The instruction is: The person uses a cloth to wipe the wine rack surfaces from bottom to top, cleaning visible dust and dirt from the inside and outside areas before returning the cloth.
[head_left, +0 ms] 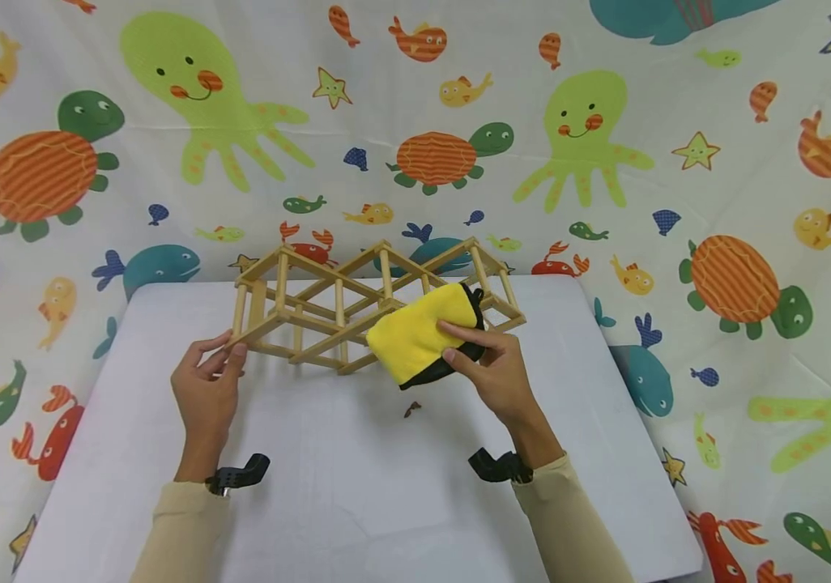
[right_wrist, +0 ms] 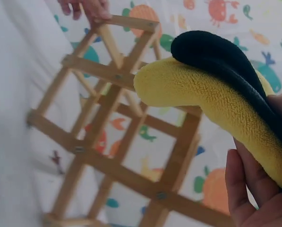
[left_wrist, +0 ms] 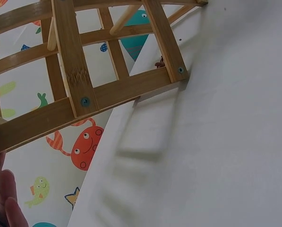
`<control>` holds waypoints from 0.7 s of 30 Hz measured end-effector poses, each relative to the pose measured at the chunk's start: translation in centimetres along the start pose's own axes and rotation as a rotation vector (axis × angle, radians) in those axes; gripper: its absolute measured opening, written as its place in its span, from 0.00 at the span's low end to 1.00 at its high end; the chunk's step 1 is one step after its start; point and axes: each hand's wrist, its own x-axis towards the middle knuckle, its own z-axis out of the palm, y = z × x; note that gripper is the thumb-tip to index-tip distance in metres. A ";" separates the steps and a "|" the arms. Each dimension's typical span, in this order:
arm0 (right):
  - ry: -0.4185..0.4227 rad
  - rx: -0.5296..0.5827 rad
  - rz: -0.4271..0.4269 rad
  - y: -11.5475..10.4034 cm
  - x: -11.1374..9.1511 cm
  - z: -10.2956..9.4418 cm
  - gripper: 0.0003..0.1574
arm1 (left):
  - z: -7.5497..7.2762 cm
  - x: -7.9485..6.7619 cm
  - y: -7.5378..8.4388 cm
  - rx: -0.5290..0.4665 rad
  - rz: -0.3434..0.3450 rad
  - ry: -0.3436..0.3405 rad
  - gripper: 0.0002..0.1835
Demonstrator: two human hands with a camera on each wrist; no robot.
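Observation:
A folding wooden rack (head_left: 262,325) of crossed slats and round dowels spans the back of the table. My left hand (head_left: 207,385) pinches its near left corner between thumb and fingers. In the left wrist view, fingertips (left_wrist: 8,203) show below a slat (left_wrist: 72,61), and the rack's shadow falls on the tabletop. My right hand (head_left: 496,372) holds a folded yellow cloth (head_left: 423,332) with black edging, thumb on one side and fingers on the other. This cloth hides part of the rack's right half. In the right wrist view, the fuzzy cloth (right_wrist: 178,85) appears in front of the slats.
Small brown scraps (head_left: 412,409) lie on the white table (head_left: 386,486) in front of the rack. Behind and around the table hangs a white sheet (head_left: 415,97) printed with sea animals. Each wrist wears a small black camera (head_left: 240,474).

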 end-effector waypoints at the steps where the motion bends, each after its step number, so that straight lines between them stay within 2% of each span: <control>1: 0.003 0.009 0.008 0.3 -0.6 0.1 0.23 | 0.0 0.0 0.0 -0.001 -0.003 0.000 0.20; 8: 0.021 0.078 0.080 3.1 -4.3 0.3 0.25 | 0.1 0.0 0.1 -0.005 0.003 0.001 0.20; 13: 0.035 0.102 0.166 5.7 -6.6 0.9 0.27 | 0.0 0.0 0.3 -0.006 0.016 -0.004 0.20; 21: 0.102 0.116 0.282 10.1 -8.3 3.6 0.27 | -0.2 -0.2 0.4 -0.004 -0.009 -0.010 0.21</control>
